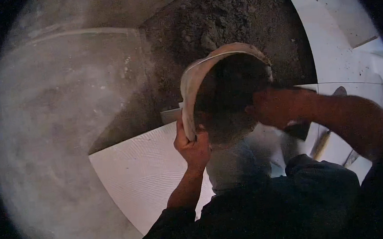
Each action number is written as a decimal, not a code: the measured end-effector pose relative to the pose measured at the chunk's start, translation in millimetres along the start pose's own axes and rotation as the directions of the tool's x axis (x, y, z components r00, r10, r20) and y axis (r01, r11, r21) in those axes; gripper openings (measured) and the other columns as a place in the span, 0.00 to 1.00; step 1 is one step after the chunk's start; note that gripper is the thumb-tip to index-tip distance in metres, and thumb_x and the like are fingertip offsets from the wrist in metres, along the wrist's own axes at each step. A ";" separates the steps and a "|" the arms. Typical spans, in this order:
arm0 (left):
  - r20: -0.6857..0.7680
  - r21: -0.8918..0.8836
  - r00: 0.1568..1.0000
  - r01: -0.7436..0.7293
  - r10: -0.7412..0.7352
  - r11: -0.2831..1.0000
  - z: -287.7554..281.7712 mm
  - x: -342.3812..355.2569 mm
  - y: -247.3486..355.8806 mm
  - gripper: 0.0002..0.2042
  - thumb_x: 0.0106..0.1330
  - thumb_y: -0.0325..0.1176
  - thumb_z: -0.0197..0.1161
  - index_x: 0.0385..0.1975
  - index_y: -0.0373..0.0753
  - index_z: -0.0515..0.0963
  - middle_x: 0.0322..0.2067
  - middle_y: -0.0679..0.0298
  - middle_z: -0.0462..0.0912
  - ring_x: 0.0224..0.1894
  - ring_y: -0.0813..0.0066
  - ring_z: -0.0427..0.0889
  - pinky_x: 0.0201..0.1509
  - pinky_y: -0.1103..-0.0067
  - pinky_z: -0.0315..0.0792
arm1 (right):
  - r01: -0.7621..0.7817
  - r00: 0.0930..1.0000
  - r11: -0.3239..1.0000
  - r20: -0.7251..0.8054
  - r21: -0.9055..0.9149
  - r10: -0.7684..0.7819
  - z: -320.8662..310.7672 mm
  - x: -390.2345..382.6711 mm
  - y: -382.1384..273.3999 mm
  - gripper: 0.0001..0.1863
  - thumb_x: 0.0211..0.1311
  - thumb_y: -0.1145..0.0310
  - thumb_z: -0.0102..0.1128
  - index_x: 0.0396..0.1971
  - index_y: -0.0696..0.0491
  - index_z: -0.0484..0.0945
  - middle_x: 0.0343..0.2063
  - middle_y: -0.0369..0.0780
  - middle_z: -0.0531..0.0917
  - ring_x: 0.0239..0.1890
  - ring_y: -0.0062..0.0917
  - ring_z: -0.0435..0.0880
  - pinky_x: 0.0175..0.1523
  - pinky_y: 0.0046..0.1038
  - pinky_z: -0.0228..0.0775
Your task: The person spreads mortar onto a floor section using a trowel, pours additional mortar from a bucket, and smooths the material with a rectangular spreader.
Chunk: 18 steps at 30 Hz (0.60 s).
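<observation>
A round tub or bucket with a pale, smeared rim is held in front of me, its inside dark and hard to make out. My left hand grips the near left part of that rim, thumb and fingers wrapped round it. At the tub's right side, partly over its dark opening, my right hand looks closed; what it holds, if anything, is lost in shadow and blur. Below and left of the tub lies a large white tile whose face shows fine wavy ridges.
Beyond the tub spreads a bed of dark, crumbly mortar or soil. Laid white tiles border it on the right. Bare grey concrete extends along the left. A yellowish-handled tool lies near my right leg.
</observation>
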<state>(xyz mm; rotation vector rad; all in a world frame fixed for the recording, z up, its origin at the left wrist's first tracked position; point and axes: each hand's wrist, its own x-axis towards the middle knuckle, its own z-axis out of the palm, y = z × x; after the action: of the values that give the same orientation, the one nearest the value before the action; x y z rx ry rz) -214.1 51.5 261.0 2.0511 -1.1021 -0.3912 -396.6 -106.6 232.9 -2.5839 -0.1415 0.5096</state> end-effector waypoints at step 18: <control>-0.146 -0.183 0.983 0.087 -0.114 0.979 -13.4 -43.2 -50.0 0.16 0.50 0.28 0.57 0.39 0.30 0.70 0.37 0.62 0.74 0.37 0.71 0.74 0.38 0.76 0.71 | -0.102 0.972 -0.647 0.215 0.756 0.098 13.8 47.2 -55.6 0.28 0.58 0.37 0.43 0.23 0.51 0.67 0.09 0.31 0.67 0.07 0.15 0.63 0.13 0.20 0.62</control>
<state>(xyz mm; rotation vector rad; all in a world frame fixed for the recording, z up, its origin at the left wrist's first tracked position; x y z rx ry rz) -202.6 109.8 229.1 1.9498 -0.8424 -0.3586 -358.4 -42.9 233.7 -0.3686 0.5293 0.3192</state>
